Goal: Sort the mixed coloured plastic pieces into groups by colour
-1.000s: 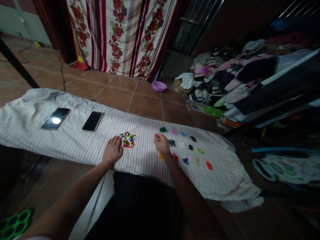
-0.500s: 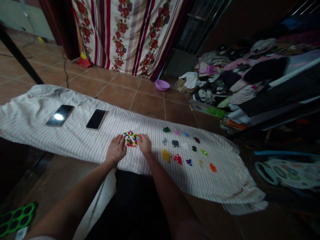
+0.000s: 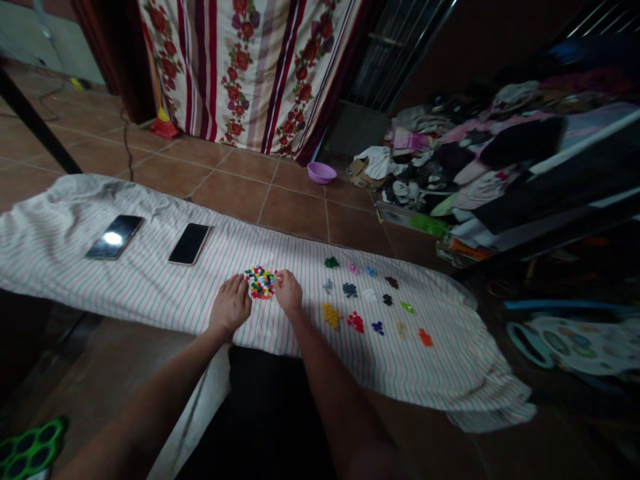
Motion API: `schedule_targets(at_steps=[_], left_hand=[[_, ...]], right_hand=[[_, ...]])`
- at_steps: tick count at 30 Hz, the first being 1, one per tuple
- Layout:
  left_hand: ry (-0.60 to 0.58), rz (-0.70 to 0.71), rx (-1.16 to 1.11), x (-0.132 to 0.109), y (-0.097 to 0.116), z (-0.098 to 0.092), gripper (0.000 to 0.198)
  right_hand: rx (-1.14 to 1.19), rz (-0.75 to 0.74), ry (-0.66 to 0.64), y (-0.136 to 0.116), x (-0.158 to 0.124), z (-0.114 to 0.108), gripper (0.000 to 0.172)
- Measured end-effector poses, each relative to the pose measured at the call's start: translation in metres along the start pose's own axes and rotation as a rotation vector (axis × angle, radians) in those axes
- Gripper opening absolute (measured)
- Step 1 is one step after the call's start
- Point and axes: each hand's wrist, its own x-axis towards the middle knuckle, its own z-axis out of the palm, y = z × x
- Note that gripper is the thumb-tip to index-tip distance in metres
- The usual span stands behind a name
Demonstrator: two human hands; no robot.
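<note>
Striped cloth [image 3: 280,327] in white, pink and green covered the long surface before you in the head view, and the mixed pile [image 3: 259,283] of small coloured pieces lay on it between your two hands. Your left hand [image 3: 231,305] rested palm down just beside the pile's left edge, its fingers straight and lying close together, with nothing visible in its grasp. Your right hand [image 3: 289,291] was at the pile's right edge with its fingers curled and the tips brought near each other; whether they pinched a piece, you could not tell at that size. Off to your right, small groups of single colours sat apart from one another in rough rows. Farthest from you were the dark green group [image 3: 331,263], the pink group [image 3: 353,269], the blue group [image 3: 371,271] and the brown group [image 3: 391,283]. Nearest you were the yellow group [image 3: 331,315], the red group [image 3: 355,323], the dark blue group [image 3: 378,328], the beige group [image 3: 401,329] and the orange group [image 3: 425,337]. Well to the left of the pile, two phones [image 3: 189,244] lay flat, the farther one showing a bright reflection. Beyond the cloth, a purple basin [image 3: 321,173] stood on the tiled floor [image 3: 295,210] near a flowered curtain [image 3: 255,80].
</note>
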Motion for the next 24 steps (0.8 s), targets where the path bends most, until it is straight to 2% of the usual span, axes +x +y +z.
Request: schedule_targets(at_steps=[9, 15, 24], left_hand=[[0.023, 0.015, 0.000, -0.001, -0.001, 0.001, 0.040], [0.033, 0.014, 0.017, -0.001, 0.000, 0.000, 0.038], [0.029, 0.025, -0.002, -0.001, -0.004, 0.001, 0.039]], right_hand=[[-0.026, 0.030, 0.006, -0.001, 0.002, 0.000, 0.015], [-0.041, 0.050, 0.004, -0.001, 0.002, 0.001, 0.007], [0.117, 0.090, 0.044, 0.004, -0.008, 0.000, 0.013]])
